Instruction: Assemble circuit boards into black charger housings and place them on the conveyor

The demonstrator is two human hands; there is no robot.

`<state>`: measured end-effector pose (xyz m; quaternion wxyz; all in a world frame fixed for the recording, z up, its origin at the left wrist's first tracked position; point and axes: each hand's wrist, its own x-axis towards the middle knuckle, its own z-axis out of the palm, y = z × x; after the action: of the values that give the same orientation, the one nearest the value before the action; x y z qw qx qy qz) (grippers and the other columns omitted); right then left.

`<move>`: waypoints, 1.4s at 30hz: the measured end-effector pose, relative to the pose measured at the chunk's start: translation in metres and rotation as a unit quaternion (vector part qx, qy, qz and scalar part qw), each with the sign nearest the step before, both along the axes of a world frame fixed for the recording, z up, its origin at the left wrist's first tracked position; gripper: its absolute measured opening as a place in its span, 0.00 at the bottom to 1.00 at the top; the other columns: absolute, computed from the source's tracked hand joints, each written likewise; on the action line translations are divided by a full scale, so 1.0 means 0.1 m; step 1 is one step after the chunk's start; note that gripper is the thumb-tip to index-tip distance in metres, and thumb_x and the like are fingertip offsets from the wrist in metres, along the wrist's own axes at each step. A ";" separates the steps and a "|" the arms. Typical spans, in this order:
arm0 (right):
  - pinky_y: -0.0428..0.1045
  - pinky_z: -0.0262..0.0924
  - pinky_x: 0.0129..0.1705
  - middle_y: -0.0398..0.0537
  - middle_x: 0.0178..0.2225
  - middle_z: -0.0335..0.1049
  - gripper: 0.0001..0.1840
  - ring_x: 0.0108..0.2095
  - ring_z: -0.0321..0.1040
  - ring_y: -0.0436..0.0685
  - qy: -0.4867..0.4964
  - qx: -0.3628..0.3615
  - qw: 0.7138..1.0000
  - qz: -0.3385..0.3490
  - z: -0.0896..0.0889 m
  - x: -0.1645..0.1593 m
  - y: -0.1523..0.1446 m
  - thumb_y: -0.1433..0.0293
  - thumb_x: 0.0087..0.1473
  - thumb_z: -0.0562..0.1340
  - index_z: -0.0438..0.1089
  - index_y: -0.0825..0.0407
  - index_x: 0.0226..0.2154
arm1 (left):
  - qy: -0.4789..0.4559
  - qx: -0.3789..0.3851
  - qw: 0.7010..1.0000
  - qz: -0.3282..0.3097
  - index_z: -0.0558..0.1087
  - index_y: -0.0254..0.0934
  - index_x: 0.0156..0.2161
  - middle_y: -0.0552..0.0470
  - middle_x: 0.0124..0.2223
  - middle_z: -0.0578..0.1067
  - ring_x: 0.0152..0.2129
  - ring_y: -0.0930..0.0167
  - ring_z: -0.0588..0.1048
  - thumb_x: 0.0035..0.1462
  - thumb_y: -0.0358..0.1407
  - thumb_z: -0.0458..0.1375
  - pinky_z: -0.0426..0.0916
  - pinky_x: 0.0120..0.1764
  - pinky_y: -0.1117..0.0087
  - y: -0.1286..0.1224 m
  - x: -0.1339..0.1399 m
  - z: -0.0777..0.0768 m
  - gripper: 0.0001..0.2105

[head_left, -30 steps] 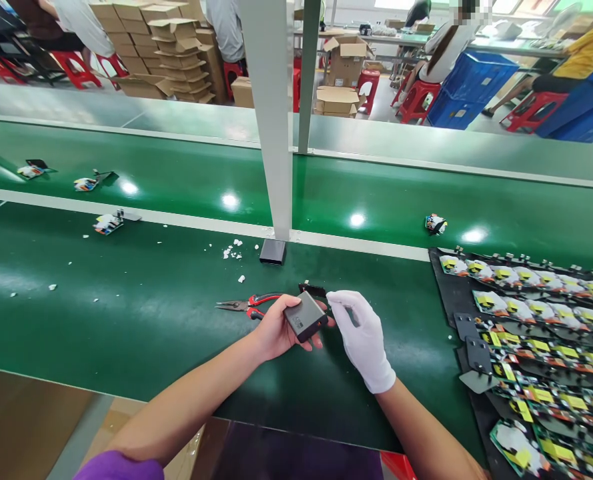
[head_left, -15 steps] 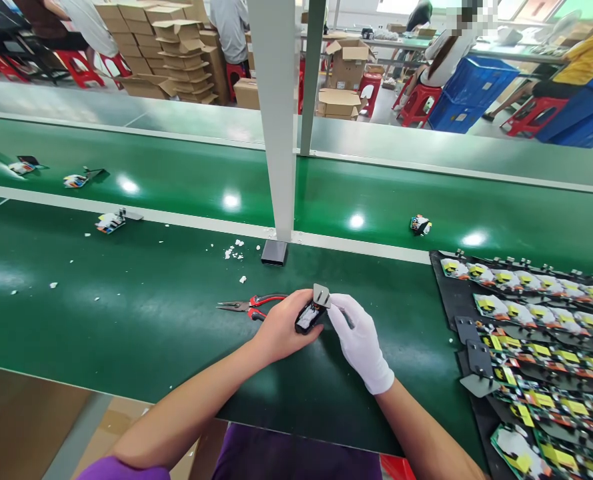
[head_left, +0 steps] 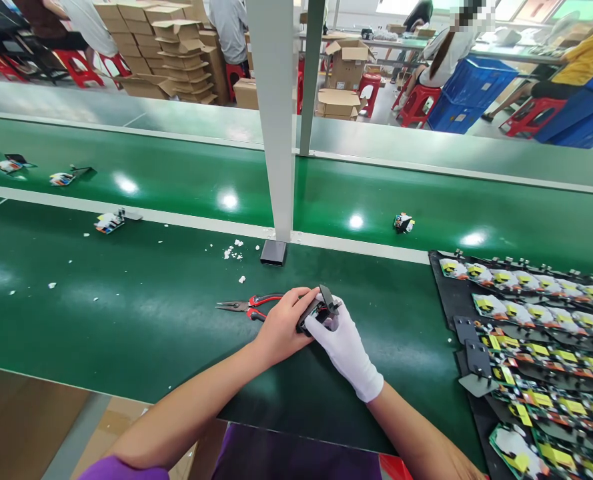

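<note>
My bare left hand (head_left: 282, 325) is wrapped round a small black plastic housing (head_left: 303, 325). A dark flat end plate (head_left: 328, 299) stands up at the housing's far end, with electronic parts showing inside. My right hand (head_left: 347, 347), in a white glove, presses its thumb at the housing's opening while its fingers are round the plate side, partly hidden. Long-nose pliers (head_left: 236, 306) with red and black handles lie just left of my left hand. Beyond the hands, a dark grey rectangular case (head_left: 273, 253) rests at the foot of the post.
On the right, a black tray (head_left: 443, 297) bears rows of circuit boards. Another board assembly (head_left: 110, 222) lies at left, and white crumbs (head_left: 233, 252) are scattered about. A white post (head_left: 276, 133) rises before the green conveyor belt (head_left: 186, 163), which carries several boards. People sit beyond.
My gloved right hand has moved left, its thumb now over the housing's opening. The end plate has tilted. Boards on the belt have shifted left.
</note>
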<state>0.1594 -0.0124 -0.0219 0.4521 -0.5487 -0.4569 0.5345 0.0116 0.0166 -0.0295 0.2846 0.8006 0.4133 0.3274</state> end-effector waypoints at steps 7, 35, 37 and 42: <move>0.51 0.68 0.44 0.46 0.42 0.73 0.25 0.41 0.71 0.56 0.055 -0.018 0.998 0.002 0.01 -0.01 0.01 0.59 0.47 0.68 0.65 0.49 0.47 | -0.007 -0.031 0.999 -0.014 0.62 0.43 0.64 0.42 0.55 0.71 0.51 0.60 0.74 0.50 0.29 0.63 0.73 0.52 0.60 0.00 -0.01 0.01 0.34; 0.56 0.73 0.47 0.49 0.45 0.77 0.19 0.46 0.75 0.61 0.067 0.006 0.997 0.023 0.09 0.15 0.06 0.54 0.58 0.61 0.74 0.47 0.45 | -0.058 -0.080 0.995 0.033 0.68 0.42 0.58 0.45 0.53 0.71 0.49 0.64 0.75 0.55 0.32 0.61 0.73 0.51 0.63 -0.03 0.01 0.11 0.24; 0.55 0.72 0.48 0.49 0.43 0.77 0.21 0.44 0.75 0.60 0.060 -0.007 0.998 0.021 0.09 0.07 0.05 0.56 0.54 0.64 0.71 0.49 0.47 | -0.057 -0.074 0.995 0.019 0.68 0.43 0.59 0.45 0.54 0.70 0.47 0.65 0.75 0.53 0.30 0.61 0.74 0.49 0.64 -0.03 0.00 0.10 0.27; 0.55 0.71 0.48 0.48 0.43 0.77 0.24 0.44 0.75 0.60 0.058 -0.029 0.998 0.002 0.04 -0.04 0.02 0.61 0.46 0.68 0.67 0.49 0.46 | -0.025 -0.051 0.998 -0.009 0.64 0.46 0.63 0.46 0.55 0.68 0.37 0.69 0.76 0.49 0.27 0.63 0.76 0.42 0.66 -0.04 -0.01 0.06 0.34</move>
<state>0.1555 -0.0105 -0.0180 0.4608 -0.5286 -0.4153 0.5795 0.0108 0.0128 -0.0232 0.3385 0.7801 0.4150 0.3236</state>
